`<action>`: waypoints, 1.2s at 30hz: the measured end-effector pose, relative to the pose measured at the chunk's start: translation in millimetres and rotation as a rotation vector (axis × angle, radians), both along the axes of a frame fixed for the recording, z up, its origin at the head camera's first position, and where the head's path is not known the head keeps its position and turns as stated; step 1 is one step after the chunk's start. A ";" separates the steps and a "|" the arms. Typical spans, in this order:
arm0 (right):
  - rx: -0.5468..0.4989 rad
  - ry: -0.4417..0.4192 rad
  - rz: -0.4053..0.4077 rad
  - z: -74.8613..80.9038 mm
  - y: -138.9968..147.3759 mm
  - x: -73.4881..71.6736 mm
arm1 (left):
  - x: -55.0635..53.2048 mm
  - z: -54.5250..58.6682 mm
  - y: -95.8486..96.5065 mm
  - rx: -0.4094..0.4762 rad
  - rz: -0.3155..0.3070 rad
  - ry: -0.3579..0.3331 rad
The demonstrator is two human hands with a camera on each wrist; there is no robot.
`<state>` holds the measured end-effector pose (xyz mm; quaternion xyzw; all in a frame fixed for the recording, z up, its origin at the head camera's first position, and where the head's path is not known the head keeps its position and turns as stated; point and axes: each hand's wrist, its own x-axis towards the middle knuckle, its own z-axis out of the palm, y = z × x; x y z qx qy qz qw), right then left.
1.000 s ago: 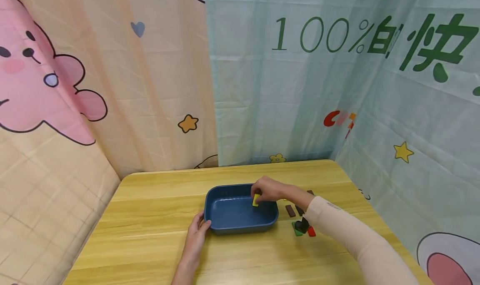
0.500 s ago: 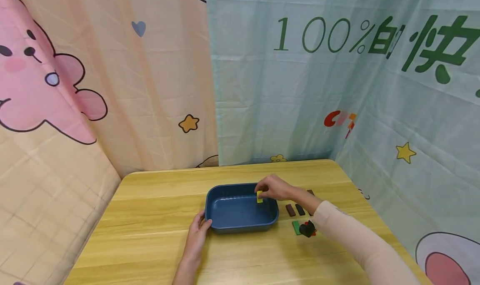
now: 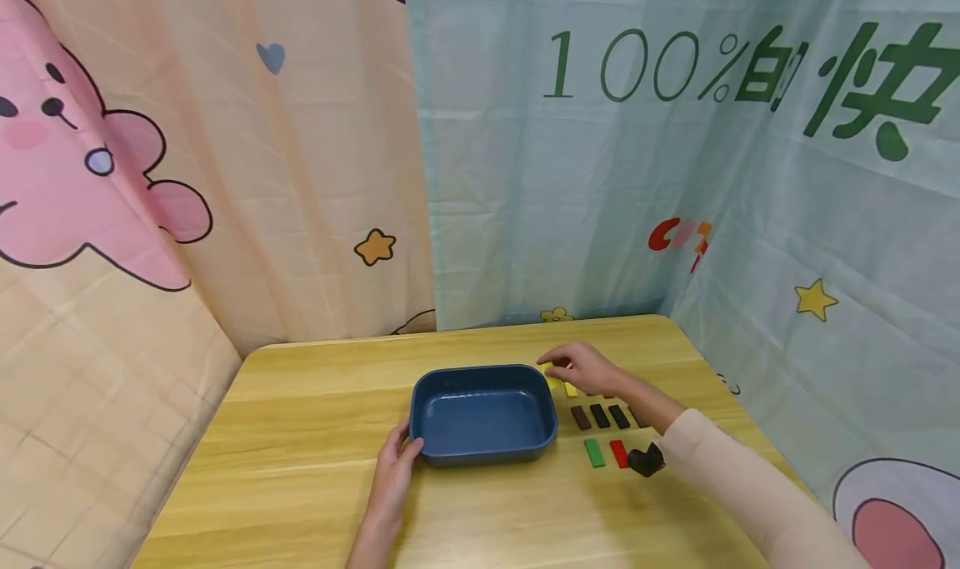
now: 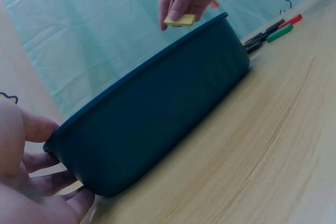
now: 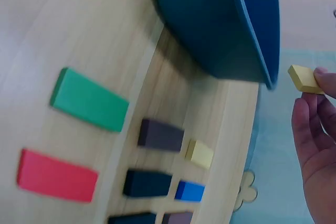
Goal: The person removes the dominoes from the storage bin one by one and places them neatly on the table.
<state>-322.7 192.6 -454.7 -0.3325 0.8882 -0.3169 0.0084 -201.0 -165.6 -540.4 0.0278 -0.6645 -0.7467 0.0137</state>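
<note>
A dark blue plastic basin [image 3: 480, 454] stands on the table, nothing showing inside it. My left hand [image 3: 394, 462] holds its left end, the thumb at the rim and the other fingers against the outer wall. Between thumb and fingers of my right hand [image 3: 588, 369] is a small flat yellow block [image 5: 304, 78], pinched at one end. That hand is raised just beyond the basin's back right corner; in the left wrist view the block [image 4: 179, 20] appears above the rim. Below it on the table lies another yellow block [image 5: 199, 153].
Right of the basin, more blocks lie in rough rows: green [image 3: 594, 453], red [image 3: 618, 453], brown [image 3: 581, 417], black [image 3: 600, 416] and blue [image 5: 189, 191]. A dark device [image 3: 647, 461] at the right wrist hangs over the table near the red block. Printed curtains [image 3: 495, 177] hang behind the table.
My right hand has moved right, from over the basin to past its right rim, still pinching the yellow block. Blocks hidden by the arm now show. The left hand has stayed put.
</note>
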 end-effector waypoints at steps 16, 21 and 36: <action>-0.103 -0.078 -0.129 -15.1 51.5 27.9 | -0.9 0.0 -0.9 -0.030 0.020 -0.024; -0.124 -0.094 -0.174 -21.8 68.9 38.8 | -0.7 0.8 -0.2 -0.030 0.025 -0.031; -0.124 -0.190 -0.312 -57.5 106.5 77.1 | -2.1 1.5 -1.1 -0.039 0.036 -0.036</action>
